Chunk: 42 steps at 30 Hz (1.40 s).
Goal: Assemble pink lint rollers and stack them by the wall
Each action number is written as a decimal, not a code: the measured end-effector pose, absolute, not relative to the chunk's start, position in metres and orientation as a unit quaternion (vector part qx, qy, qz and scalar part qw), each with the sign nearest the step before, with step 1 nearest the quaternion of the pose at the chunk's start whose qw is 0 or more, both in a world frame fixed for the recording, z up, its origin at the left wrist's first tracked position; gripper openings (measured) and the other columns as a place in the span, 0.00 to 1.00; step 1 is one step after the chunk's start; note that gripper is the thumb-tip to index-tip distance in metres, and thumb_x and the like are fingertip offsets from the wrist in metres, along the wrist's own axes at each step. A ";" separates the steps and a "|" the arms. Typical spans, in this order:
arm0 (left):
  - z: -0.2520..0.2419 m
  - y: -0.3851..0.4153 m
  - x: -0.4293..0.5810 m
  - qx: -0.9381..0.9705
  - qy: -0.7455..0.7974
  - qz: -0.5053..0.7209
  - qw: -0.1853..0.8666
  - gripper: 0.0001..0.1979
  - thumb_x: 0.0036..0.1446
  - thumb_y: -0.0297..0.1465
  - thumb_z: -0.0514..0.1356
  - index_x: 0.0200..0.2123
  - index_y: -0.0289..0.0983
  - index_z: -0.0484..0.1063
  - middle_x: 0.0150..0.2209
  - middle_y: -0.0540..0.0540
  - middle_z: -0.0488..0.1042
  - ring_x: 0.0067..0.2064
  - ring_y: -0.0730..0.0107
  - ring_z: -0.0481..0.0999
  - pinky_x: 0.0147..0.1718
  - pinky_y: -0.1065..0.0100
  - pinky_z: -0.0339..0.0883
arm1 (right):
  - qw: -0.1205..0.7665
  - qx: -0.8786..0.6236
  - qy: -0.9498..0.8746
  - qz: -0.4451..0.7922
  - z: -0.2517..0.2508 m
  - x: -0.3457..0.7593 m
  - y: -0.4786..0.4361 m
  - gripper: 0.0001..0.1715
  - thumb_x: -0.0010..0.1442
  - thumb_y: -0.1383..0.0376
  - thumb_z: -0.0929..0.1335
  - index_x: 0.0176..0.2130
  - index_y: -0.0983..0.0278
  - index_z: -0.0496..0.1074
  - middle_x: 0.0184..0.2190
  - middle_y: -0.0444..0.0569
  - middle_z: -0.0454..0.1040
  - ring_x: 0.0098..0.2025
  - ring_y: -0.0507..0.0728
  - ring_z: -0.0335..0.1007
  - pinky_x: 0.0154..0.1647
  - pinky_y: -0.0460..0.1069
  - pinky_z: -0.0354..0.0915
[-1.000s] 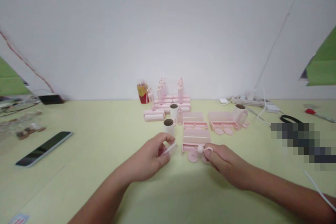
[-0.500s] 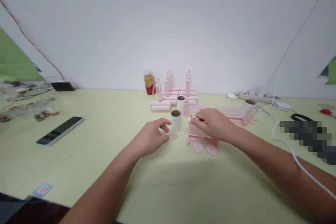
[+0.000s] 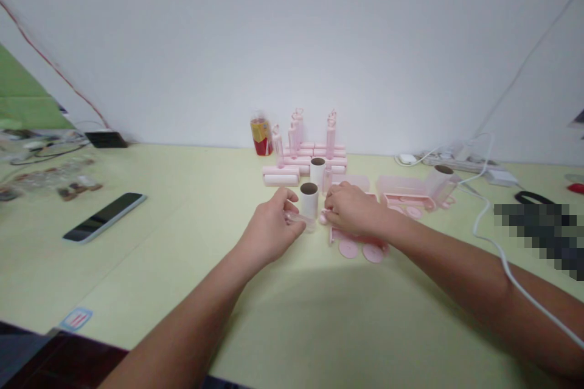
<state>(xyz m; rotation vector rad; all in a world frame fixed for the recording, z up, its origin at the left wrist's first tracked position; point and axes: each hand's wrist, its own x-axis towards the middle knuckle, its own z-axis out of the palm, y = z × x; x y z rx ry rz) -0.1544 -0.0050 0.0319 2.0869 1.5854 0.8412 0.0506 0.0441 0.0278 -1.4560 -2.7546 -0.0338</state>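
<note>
My left hand point(image 3: 272, 228) is closed around a clear plastic tube point(image 3: 305, 220), which points right in front of a white paper roll point(image 3: 309, 202). A second white roll point(image 3: 318, 170) stands just behind. Over a pink tray point(image 3: 336, 236), my right hand point(image 3: 353, 211) is closed in a pinch, with a small pink cap point(image 3: 323, 216) showing at its fingertips. Its fingers hide much of that piece and of the tray. Two flat pink discs point(image 3: 349, 248) lie at the tray's near edge. The two hands are a short way apart.
Pink tubes with ring tops point(image 3: 331, 141) stand among lying pink cylinders point(image 3: 281, 180) at the back, beside a red-and-yellow can point(image 3: 261, 137). Another pink tray point(image 3: 408, 202) is to the right. A phone point(image 3: 104, 217) lies left. A white cable point(image 3: 499, 249) crosses my right arm.
My left hand has lifted the clear tube and closed on it, moving slightly right and up. My right hand has shifted a little left, its fingers now curled more. The view has tilted slightly.
</note>
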 end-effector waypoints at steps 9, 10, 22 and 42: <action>0.014 0.003 -0.141 0.754 0.558 0.308 0.157 0.18 0.53 0.30 0.62 0.47 0.40 0.65 0.32 0.50 0.76 0.30 0.69 0.75 0.30 0.71 0.63 | -0.009 -0.523 -0.852 -0.017 0.024 0.039 0.042 0.16 0.61 0.62 0.65 0.38 0.70 0.79 0.40 0.64 0.78 0.43 0.65 0.70 0.41 0.52 0.59; 0.012 0.004 -0.140 0.756 0.557 0.309 0.153 0.18 0.53 0.30 0.62 0.48 0.40 0.65 0.32 0.49 0.76 0.31 0.69 0.75 0.31 0.70 0.63 | -0.010 -0.526 -0.850 -0.015 0.024 0.039 0.041 0.16 0.61 0.62 0.65 0.38 0.70 0.79 0.40 0.64 0.78 0.43 0.65 0.70 0.41 0.52 0.60; 0.002 0.009 -0.135 0.771 0.519 0.346 0.125 0.14 0.54 0.34 0.64 0.43 0.39 0.66 0.33 0.49 0.76 0.32 0.69 0.76 0.32 0.69 0.65 | 0.131 -0.510 -0.849 0.036 0.038 0.052 0.040 0.14 0.61 0.65 0.64 0.44 0.64 0.76 0.41 0.55 0.78 0.42 0.61 0.72 0.39 0.50 0.60; -0.010 0.017 -0.137 0.769 0.534 0.324 0.136 0.10 0.54 0.35 0.63 0.38 0.38 0.71 0.35 0.49 0.78 0.28 0.71 0.75 0.30 0.70 0.64 | 0.121 -0.395 -0.910 -0.017 0.052 0.051 0.057 0.13 0.68 0.65 0.63 0.37 0.66 0.76 0.40 0.55 0.76 0.46 0.59 0.70 0.44 0.49 0.59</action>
